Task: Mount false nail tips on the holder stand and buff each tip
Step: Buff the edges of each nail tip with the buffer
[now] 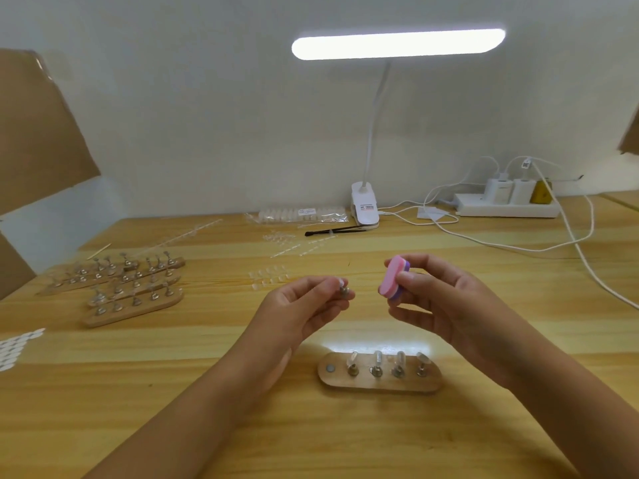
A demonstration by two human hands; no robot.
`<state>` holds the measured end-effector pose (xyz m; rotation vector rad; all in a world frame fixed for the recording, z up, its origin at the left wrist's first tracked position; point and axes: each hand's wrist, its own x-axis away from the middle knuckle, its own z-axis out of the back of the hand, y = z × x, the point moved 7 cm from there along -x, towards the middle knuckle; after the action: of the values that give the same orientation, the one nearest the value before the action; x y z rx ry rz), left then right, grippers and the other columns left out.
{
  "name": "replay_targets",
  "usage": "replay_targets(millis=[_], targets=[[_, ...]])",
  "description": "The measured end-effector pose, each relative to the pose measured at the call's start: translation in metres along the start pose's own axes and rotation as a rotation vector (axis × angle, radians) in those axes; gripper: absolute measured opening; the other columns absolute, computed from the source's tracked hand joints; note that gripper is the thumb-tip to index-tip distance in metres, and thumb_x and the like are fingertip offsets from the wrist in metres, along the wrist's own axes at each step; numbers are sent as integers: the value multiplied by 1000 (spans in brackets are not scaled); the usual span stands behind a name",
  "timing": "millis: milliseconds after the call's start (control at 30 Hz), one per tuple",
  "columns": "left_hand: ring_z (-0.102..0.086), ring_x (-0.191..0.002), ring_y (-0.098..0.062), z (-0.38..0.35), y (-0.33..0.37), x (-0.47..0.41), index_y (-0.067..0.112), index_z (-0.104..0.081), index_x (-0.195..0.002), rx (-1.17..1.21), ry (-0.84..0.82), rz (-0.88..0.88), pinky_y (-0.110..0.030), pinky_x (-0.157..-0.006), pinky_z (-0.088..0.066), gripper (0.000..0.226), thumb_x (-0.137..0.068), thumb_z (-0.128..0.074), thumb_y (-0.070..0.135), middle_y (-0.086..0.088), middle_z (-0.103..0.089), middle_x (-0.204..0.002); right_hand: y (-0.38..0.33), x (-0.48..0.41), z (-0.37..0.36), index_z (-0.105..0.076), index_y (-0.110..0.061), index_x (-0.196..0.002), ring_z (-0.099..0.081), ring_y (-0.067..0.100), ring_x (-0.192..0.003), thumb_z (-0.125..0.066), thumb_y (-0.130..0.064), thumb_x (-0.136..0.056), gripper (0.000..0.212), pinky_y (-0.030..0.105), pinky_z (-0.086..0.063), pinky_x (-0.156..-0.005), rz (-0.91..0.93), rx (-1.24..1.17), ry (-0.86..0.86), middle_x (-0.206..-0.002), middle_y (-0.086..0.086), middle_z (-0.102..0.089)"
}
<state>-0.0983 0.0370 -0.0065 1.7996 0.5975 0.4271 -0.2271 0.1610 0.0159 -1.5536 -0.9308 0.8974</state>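
My left hand (307, 305) pinches a small metal peg (344, 291) with a clear nail tip on top, lifted above the table. My right hand (439, 299) grips a pink and purple buffer block (394, 278), held a short way right of the peg and apart from it. Below both hands a wooden holder stand (380, 383) lies on the table. Several pegs with clear tips stand on it, and its leftmost spot shows only a bare metal disc (331, 368).
Several more wooden stands with pegs (135, 288) lie at the left. Loose clear tips (269, 275) lie mid-table, with a bag of tips (297, 215) and a black tool (333, 231) behind. A clamp lamp (364, 205), power strip (505, 205) and cables (570, 243) occupy the back right.
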Motion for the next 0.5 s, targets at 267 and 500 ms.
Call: replay_targets(millis=[267,500], targets=[[-72,-98,-15,1,-3,1,10,-76,-106,66,-9,64,-17,-79,-55,36,-73,-77,26,-14,-74,-111,4,4,-16,-69,-21,-106,-70,16,-93,-73,-32,-72,36,19,-55,-80,-8,246,-86,-98,3,-75],[-72,-98,-17,-9,-8,4,7,-70,-113,121,-101,109,-18,-78,-55,38,-78,-75,19,-15,-73,-112,6,5,-22,-67,-18,-103,-69,13,-92,-74,-34,-68,39,21,-54,-82,70,345,-39,-95,-1,-74]])
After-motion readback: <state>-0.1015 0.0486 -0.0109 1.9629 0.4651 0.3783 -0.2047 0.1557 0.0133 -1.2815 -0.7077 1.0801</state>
